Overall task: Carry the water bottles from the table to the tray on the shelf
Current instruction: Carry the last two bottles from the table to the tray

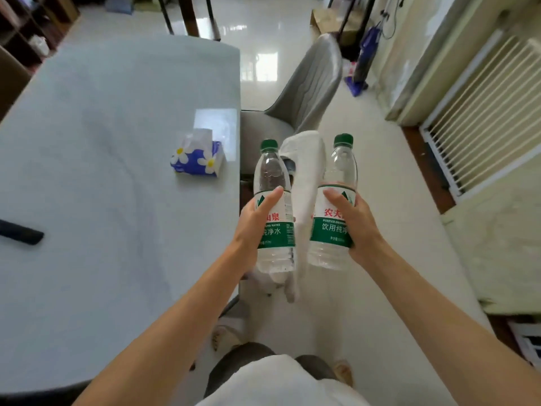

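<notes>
1. Left bottle: clear plastic, green cap, green-and-white label, upright, held in the air just past the table's right edge, over the chair.
2. Right bottle: same kind, upright, in the air just beside the left one, a narrow gap between them, not touching.
3. Left hand: wraps the left bottle at the label, thumb laid across the front, fingers curled round the back and hidden.
4. Right hand: wraps the right bottle at the label, thumb on the front, fingers hidden behind.
5. Table: pale top, to the left of both bottles.
6. Tissue pack: blue with white flowers, on the table near its right edge.
7. Dark object: at the table's left edge, cut off, can't tell what.
8. Grey chair: by the table, white cloth draped on it behind the bottles.
9. Tray and shelf: can't tell.
</notes>
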Demonstrator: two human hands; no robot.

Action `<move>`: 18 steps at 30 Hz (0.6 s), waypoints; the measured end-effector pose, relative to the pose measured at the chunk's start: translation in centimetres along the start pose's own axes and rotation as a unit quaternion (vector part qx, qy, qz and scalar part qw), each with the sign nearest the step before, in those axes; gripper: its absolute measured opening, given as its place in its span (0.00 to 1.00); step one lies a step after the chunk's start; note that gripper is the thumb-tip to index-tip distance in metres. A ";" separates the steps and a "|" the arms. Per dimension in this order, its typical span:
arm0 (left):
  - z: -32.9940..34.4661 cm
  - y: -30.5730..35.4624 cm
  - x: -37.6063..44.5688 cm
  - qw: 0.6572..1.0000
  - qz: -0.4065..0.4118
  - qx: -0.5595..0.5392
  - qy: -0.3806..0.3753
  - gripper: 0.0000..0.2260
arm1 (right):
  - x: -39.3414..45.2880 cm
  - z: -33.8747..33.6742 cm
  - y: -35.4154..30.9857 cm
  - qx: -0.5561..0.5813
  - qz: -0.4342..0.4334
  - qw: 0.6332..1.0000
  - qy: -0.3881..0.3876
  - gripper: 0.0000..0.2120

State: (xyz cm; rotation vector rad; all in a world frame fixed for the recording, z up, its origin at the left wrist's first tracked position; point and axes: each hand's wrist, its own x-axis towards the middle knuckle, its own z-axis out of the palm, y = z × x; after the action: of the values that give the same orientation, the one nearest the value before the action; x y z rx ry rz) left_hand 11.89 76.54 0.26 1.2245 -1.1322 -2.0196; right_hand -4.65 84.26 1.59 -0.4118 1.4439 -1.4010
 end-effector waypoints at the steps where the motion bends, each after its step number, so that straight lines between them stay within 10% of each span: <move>1: 2.7 -0.4 0.1 1.000 0.000 0.008 -0.007 0.19 | -0.5 -3.0 -0.5 0.014 0.004 1.000 0.006 0.22; 18: 36.0 -2.3 10.9 0.976 0.007 0.142 -0.165 0.24 | 5.1 -33.6 -10.0 0.078 -0.028 0.987 0.136 0.26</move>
State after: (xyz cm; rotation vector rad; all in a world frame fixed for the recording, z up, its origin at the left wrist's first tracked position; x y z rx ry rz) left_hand -25.10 83.41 2.03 1.0244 -1.6293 -2.1590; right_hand -38.31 95.12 0.92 -0.1670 1.5353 -1.6518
